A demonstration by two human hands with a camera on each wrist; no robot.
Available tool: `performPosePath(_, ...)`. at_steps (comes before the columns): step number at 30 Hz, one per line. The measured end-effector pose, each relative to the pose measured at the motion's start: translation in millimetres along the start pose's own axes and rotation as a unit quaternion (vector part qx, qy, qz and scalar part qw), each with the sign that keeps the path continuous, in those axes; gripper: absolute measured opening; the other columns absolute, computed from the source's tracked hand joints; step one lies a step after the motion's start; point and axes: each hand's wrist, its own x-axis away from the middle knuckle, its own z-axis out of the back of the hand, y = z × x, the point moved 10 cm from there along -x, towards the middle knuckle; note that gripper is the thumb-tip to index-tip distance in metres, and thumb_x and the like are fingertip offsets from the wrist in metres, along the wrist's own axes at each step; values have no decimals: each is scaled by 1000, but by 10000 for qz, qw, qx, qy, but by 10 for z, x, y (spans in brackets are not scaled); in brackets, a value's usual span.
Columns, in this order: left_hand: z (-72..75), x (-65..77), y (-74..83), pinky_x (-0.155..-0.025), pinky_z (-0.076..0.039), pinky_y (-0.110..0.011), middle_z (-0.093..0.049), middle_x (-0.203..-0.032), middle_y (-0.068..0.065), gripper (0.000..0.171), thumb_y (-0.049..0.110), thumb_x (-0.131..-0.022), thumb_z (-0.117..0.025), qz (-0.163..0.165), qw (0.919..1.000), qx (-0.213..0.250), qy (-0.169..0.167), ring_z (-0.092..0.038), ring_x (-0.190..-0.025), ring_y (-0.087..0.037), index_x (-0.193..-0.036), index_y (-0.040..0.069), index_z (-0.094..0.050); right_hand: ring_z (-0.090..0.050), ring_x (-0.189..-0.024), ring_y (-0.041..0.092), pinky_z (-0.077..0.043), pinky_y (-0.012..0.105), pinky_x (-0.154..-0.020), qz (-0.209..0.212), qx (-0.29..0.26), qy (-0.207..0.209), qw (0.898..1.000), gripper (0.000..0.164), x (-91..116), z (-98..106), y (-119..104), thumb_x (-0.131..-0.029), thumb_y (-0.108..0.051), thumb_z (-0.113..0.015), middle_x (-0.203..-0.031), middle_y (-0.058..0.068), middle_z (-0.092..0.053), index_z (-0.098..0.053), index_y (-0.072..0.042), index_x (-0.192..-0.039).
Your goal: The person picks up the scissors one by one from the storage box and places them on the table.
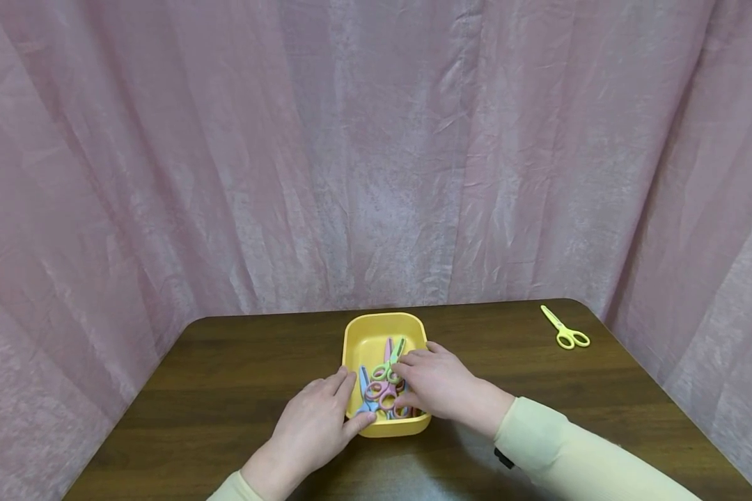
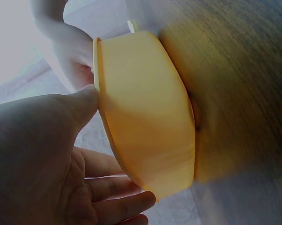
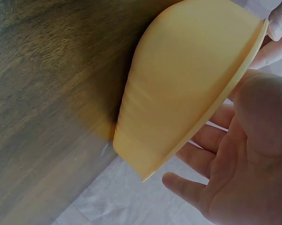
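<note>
A yellow plastic bin (image 1: pixel 385 429) stands on the table with several pairs of children's scissors inside. Among them are green scissors (image 1: pixel 381 372), pink scissors (image 1: pixel 374 391) and light blue scissors (image 1: pixel 364 381). My left hand (image 1: pixel 313 422) rests on the bin's left side, its thumb at the near rim and its fingers along the left rim. Over the right rim reaches my right hand (image 1: pixel 443 381), with fingertips beside the green handles and the thumb close to the pink ones, thumb and fingers apart. The bin wall hides those fingertips in the right wrist view.
Yellow scissors (image 1: pixel 565 328) lie by themselves at the table's far right. The dark wooden table (image 1: pixel 257 369) has rounded far corners. Pink curtains (image 1: pixel 376 160) hang behind it and on both sides.
</note>
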Motion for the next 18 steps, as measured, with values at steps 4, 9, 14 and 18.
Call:
performPosePath(4, -4, -6, 2, -105, -57, -47, -68, -145, -23, 77, 60, -103, -72, -17, 10000, -6, 0, -73, -119, -38, -144, -4, -67, -73, -114, 20, -53, 53, -106, -57, 48, -106, 9999, 50, -15, -47, 17, -95, -54, -83, -120, 0, -77, -78, -13, -123)
performPosePath(9, -7, -9, -2, -105, -57, -48, -68, -145, -23, 77, 60, -103, -72, 5, 10000, 10, -26, -73, -119, -39, -145, -5, -66, -73, -115, 21, -52, 56, -110, -152, 9, -246, 9996, 50, -35, -96, 31, -94, -54, -85, -120, 0, -77, -78, -13, -122)
performPosePath(14, -11, -9, -7, -105, -57, -48, -68, -145, -23, 77, 59, -103, -72, 37, 10000, 31, -41, -73, -119, -39, -145, -5, -66, -73, -112, 22, -51, 58, -111, -209, -56, -334, 9992, 47, -63, -144, 41, -93, -54, -86, -114, -1, -77, -79, -15, -118)
performPosePath(18, -5, -11, 1, -105, -57, -48, -68, -144, -23, 76, 59, -103, -73, 17, 10000, 20, 14, -73, -119, -39, -144, -5, -66, -74, -108, 22, -50, 59, -111, -237, -81, -404, 9989, 45, -79, -160, 32, -92, -53, -87, -108, -2, -78, -80, -15, -115)
